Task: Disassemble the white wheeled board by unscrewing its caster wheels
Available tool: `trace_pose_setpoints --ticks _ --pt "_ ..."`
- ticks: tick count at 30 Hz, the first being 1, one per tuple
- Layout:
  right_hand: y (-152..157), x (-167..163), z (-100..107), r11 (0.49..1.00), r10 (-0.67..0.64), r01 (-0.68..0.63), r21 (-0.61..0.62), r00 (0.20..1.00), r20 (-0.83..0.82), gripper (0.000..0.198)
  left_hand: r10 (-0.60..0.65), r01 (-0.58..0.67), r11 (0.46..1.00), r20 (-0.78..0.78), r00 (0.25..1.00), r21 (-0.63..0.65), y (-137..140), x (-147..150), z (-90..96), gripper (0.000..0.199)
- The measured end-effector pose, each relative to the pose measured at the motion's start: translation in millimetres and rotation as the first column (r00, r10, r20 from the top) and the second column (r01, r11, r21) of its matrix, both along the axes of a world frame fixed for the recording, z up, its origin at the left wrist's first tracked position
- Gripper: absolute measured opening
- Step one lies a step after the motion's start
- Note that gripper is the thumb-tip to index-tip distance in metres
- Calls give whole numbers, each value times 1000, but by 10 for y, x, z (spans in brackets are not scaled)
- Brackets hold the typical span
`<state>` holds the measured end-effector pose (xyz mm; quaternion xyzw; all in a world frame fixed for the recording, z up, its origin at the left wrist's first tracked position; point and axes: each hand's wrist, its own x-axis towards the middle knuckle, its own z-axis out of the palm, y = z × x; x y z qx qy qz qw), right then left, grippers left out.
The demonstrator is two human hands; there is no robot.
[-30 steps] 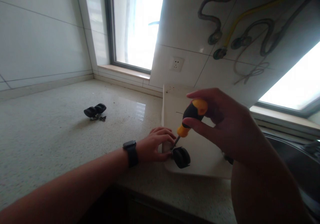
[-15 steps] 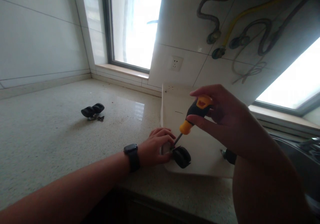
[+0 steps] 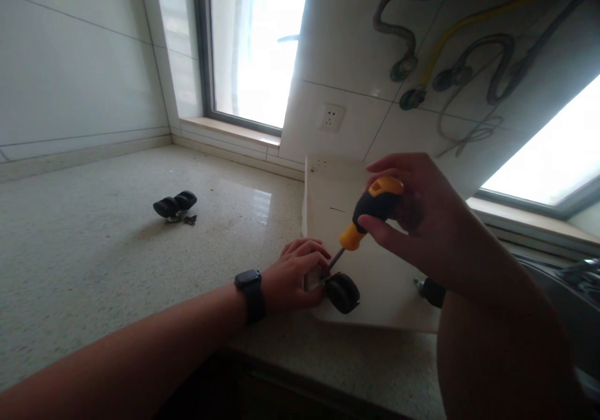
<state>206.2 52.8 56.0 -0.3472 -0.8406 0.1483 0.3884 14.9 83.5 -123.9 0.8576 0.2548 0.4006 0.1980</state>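
The screwdriver [image 3: 375,207] handle has tipped further to the right, and the right hand [image 3: 419,217] has shifted with it. That hand grasps the handle between thumb and fingers — the shaft slants down to the mount of a caster [image 3: 344,293] on the near left corner of the white board [image 3: 375,282]. The left hand [image 3: 295,276] rests against that corner, fingers curved around the mount — how firmly it grips, I cannot tell. A second caster [image 3: 175,204] lies on the surface [image 3: 225,232], well apart to the left.
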Motion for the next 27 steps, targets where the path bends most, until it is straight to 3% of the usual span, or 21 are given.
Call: trace_pose_setpoints --ticks 5,11,16,18,22,24,27 --pt "42 38 -18 994 79 -80 -73 997 -12 39 15 -15 1000 -5 1000 5 5 4 -28 35" --pt "57 -33 -11 992 -44 38 120 998 43 34 21 -21 1000 1 1000 -1 1 8 -27 35" --pt "74 -34 -36 1000 30 -30 3 996 -81 54 22 -22 1000 -9 1000 4 1 5 -23 33" --pt "91 -25 -51 999 41 -43 -29 996 -75 49 24 -23 1000 -8 1000 7 4 6 -22 33" --pt "113 -25 -59 992 -121 121 32 992 22 37 24 -24 1000 -8 1000 16 10 12 -28 35" --pt "109 -31 -52 984 -178 176 37 983 47 43 28 -27 1000 -11 1000 14 10 12 -30 35" --pt "90 -31 -45 988 -153 153 -19 988 16 56 31 -30 999 -11 999 10 9 11 -33 34"
